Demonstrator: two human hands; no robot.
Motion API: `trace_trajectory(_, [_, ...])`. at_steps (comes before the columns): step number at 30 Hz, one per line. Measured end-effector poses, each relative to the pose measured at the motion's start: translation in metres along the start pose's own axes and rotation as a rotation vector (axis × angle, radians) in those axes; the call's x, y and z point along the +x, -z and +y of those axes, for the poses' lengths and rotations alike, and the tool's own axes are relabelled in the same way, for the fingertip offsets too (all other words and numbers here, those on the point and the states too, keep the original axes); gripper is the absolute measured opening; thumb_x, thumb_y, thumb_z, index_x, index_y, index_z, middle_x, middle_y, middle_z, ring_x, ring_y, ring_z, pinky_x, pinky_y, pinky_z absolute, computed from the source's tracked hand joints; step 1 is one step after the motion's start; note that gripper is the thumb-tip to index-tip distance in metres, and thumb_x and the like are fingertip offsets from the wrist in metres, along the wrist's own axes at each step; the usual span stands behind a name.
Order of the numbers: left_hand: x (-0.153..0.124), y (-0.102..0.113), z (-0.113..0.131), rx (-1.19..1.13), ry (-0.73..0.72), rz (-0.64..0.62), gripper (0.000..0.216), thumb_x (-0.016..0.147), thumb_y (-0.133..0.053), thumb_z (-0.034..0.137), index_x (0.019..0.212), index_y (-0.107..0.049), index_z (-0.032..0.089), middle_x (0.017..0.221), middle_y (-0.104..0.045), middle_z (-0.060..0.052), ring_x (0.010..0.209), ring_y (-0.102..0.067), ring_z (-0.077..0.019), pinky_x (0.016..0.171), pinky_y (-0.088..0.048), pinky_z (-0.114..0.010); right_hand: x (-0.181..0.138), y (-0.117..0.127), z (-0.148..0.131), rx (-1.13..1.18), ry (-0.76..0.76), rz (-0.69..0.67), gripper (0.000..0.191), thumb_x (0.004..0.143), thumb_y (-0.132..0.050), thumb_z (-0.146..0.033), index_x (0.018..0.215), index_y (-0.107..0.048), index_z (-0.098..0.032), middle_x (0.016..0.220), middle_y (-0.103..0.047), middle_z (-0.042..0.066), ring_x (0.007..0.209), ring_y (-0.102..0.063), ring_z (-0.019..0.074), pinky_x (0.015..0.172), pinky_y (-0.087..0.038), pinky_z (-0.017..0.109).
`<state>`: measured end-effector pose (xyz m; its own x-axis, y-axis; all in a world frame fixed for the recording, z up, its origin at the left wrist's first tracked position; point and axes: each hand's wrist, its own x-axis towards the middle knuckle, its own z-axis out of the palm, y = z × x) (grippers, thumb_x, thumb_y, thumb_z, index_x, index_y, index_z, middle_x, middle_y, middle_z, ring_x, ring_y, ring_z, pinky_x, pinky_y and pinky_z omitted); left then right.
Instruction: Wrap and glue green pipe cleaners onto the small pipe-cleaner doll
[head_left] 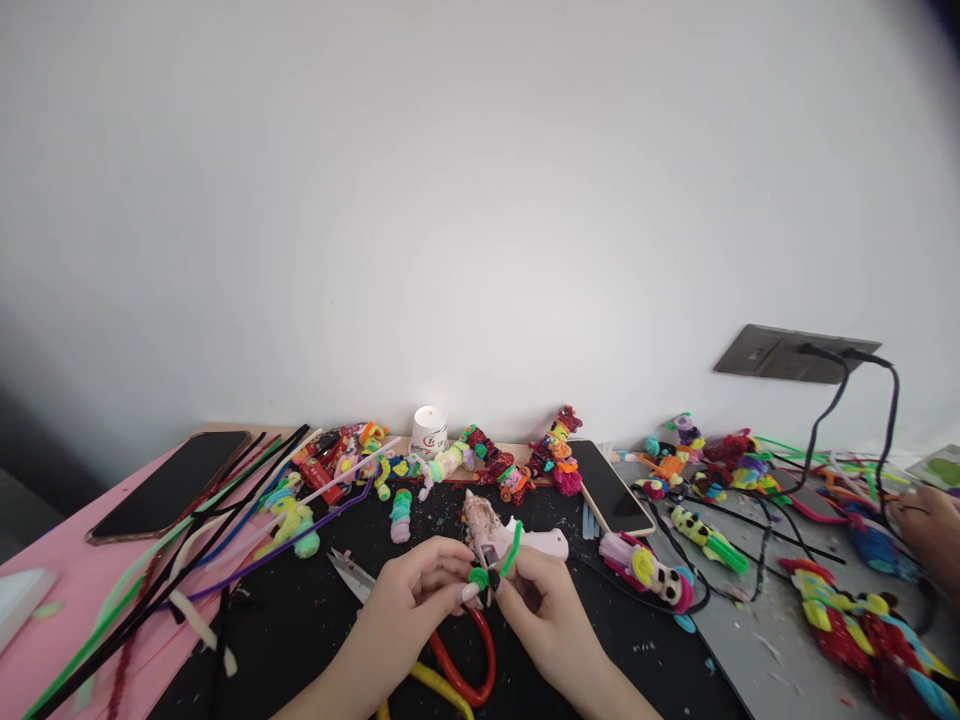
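A bright green pipe cleaner (515, 550) is between my two hands, one end wound into a small coil (478, 578). My left hand (427, 590) pinches the coiled end between thumb and finger. In a closed pinch, my right hand (541, 597) holds the pipe cleaner close by, its free end curving upward. Just behind my fingers lies a pale pink glue gun (550, 543) with a stained nozzle end. Scissor blades (351, 576) show left of my left hand. Below my hands are a red handle loop (487, 655) and a yellow handle (444, 690), partly covered.
Loose pipe cleaners (187, 545) spread over the pink sheet (45, 540) at left. Colourful pipe-cleaner figures (555, 450), a paper cup (430, 430) and a phone (609, 487) line the back. Black cables run from a wall socket (795, 353). Another person's hand (934, 530) is at far right.
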<state>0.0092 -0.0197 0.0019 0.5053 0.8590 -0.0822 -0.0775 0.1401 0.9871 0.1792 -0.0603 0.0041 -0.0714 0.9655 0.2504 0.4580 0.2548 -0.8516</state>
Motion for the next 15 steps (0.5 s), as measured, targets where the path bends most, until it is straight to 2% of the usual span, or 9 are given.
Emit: trace_trajectory(15, [-0.0003, -0.0031, 0.004, -0.031, 0.005, 0.016, 0.009, 0.071, -0.062, 0.013, 0.078, -0.064, 0.017, 0.073, -0.07, -0.002, 0.07, -0.066, -0.0173, 0.069, -0.052, -0.027, 0.0012, -0.0024, 0.0004, -0.028, -0.074, -0.015, 0.025, 0.081, -0.047, -0.02, 0.057, -0.038, -0.019, 0.054, -0.037, -0.005, 0.052, -0.031, 0.0095, 0.049, -0.024, 0.023])
